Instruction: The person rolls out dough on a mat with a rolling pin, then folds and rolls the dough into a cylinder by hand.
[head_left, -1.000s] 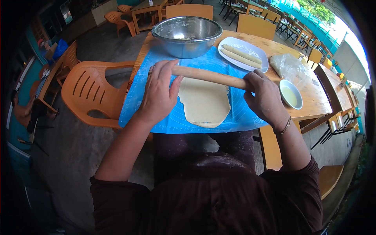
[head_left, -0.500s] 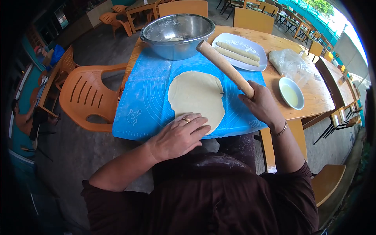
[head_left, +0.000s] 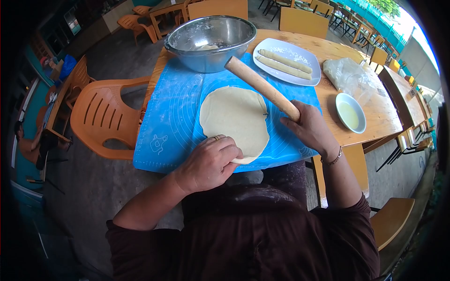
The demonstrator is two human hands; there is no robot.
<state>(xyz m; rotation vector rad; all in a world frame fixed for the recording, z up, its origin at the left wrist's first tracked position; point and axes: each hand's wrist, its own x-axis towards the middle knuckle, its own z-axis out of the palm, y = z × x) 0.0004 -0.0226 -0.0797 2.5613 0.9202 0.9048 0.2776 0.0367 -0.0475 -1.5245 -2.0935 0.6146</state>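
Observation:
A flat, rounded sheet of dough (head_left: 234, 117) lies on the blue mat (head_left: 173, 117). My left hand (head_left: 211, 161) is at its lower left edge, fingers curled and closed on the dough, whose near edge looks slightly folded beside the fingertips. In my right hand (head_left: 311, 126) is a wooden rolling pin (head_left: 262, 86), gripped at its near end and tilted up and to the left over the sheet's upper right part.
Behind the mat stand a steel bowl (head_left: 211, 58) and a white plate (head_left: 314, 80) with two dough rolls. At the right are a plastic bag (head_left: 349, 77) and a small bowl of pale liquid (head_left: 349, 114). An orange chair (head_left: 101, 117) stands at the table's left. A person sits at the far left.
The fingers of my left hand, spread flat over the dough before, have curled around its near edge. The rolling pin in my right hand has shifted slightly left and down.

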